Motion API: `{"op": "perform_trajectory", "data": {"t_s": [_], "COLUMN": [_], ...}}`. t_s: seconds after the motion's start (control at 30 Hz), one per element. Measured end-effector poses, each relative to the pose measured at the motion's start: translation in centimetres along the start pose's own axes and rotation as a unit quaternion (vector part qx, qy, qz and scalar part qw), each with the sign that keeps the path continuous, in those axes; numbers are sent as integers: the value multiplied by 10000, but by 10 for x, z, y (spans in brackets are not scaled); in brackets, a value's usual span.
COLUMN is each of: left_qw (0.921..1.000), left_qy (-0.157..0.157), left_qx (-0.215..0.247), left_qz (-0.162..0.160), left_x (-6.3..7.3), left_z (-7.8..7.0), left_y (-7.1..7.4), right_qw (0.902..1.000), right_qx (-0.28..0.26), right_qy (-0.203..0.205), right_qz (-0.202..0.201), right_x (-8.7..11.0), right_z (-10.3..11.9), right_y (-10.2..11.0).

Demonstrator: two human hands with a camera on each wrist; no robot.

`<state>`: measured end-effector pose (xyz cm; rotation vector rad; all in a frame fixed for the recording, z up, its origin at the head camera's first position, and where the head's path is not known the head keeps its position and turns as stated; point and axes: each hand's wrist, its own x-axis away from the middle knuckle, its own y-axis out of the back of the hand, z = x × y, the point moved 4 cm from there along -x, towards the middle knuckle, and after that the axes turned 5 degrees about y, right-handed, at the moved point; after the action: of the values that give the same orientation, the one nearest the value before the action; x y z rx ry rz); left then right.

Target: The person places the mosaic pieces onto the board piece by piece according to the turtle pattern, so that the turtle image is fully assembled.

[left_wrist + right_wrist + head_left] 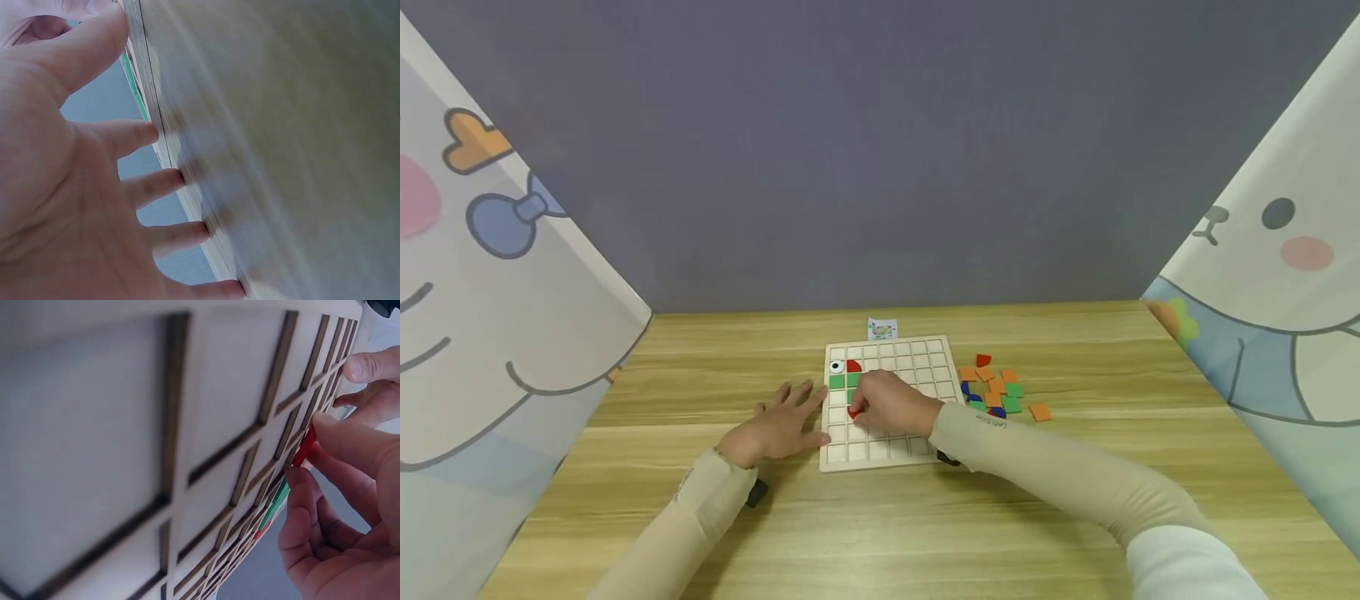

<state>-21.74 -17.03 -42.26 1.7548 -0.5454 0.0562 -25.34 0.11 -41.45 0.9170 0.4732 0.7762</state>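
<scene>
A pale wooden grid board point(876, 456) lies on the table. At its upper left sit a round eye tile point(837, 367), a red quarter-circle tile point(853, 366) and green square tiles point(837, 382), partly covered by my right hand. That right hand point(895, 402) reaches over the board and pinches another red tile point(304, 447) between thumb and fingers, right at the grid's surface. My left hand point(775, 429) lies palm down with fingers spread, its thumb and index fingertip at the board's left edge. In the left wrist view its fingers look straight and hold nothing.
Right of the board lies a loose scatter of orange tiles point(996, 386), green tiles point(1013, 390), blue pieces and a red quarter-circle piece point(983, 360). A small printed card point(882, 329) lies behind the board. A dark grey panel point(880, 208) stands along the table's back edge.
</scene>
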Motion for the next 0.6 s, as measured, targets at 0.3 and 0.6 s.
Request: {"op": "perform_trajectory", "data": {"t_s": [0.3,0.6], "left_qw": [10000,10000], "left_qy": [4,-20], "left_qx": [0,49], "left_qz": [7,9], "left_x": [-1,0], "left_z": [2,1], "left_y": [0,0], "right_qw": [9998,9993], "right_qx": [138,309], "right_qy": [104,150], "right_qz": [-102,-125], "right_x": [0,2], "right_z": [1,-1], "right_y": [0,4]}}
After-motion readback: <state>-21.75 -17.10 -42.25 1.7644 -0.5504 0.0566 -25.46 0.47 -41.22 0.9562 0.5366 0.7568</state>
